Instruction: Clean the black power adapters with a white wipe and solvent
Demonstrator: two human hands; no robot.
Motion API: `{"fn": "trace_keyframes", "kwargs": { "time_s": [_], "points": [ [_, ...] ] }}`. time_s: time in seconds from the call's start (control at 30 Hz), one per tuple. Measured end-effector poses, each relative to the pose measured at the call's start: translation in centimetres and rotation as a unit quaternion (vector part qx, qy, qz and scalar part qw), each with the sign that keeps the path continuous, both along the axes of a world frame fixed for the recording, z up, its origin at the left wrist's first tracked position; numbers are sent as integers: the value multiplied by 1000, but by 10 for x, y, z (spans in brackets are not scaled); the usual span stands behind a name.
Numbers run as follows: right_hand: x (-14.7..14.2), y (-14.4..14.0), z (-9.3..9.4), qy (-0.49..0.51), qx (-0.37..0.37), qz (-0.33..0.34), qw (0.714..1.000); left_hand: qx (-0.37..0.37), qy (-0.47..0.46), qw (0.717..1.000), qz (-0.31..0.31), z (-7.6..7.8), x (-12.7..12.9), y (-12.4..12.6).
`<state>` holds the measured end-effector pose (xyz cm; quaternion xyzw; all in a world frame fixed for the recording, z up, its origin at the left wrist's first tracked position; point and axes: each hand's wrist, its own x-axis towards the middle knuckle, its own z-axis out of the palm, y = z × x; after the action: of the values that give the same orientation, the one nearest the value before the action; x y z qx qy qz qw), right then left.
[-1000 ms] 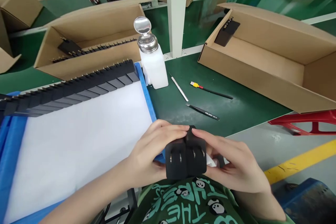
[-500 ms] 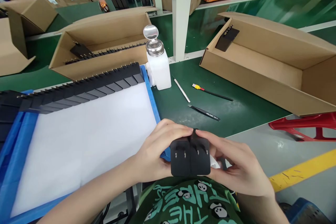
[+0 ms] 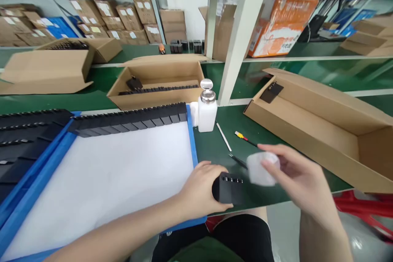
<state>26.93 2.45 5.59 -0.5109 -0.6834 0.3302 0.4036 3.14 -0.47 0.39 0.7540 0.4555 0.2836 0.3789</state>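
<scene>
My left hand (image 3: 201, 186) is wrapped round a pair of black plug adapters (image 3: 231, 191) at the table's front edge, their metal prongs facing up and away from me. My right hand (image 3: 299, 180) pinches a white folded wipe (image 3: 260, 170), blurred by motion, just right of the adapters and apart from them. Behind the wipe lie black tweezers (image 3: 237, 159), partly covered by it. A short cable with a yellow USB plug (image 3: 241, 135) runs behind my right fingers. Left of it rests a thin white stick-like tool (image 3: 223, 136).
A blue tray (image 3: 192, 143) with a white lining holds a row of black adapters (image 3: 132, 119). Beside it stands a white pump bottle (image 3: 207, 110). Open cardboard boxes (image 3: 153, 100) stand behind; a larger open box (image 3: 307, 139) is at the right. A white post (image 3: 242, 37) rises between them.
My right hand has left the adapters and moved right and forward with the white wipe. My left hand has brought the adapters lower to the table and turned their prongs away. The view has tilted up.
</scene>
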Motion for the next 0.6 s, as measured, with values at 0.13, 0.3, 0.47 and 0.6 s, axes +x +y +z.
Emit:
{"fn": "trace_keyframes", "kwargs": {
  "time_s": [0.13,0.3,0.47,0.6],
  "points": [
    [-40,67,36,22,97,54,994,-11,6,1000,22,-1,2,-2],
    [-93,133,46,-41,187,73,979,-24,-28,999,30,-2,-2,-7],
    [-109,143,32,-89,267,89,956,-62,-135,987,65,12,-8,-12],
    [-105,136,21,-125,298,125,938,-87,-195,975,64,36,-14,-14]
  ]
}}
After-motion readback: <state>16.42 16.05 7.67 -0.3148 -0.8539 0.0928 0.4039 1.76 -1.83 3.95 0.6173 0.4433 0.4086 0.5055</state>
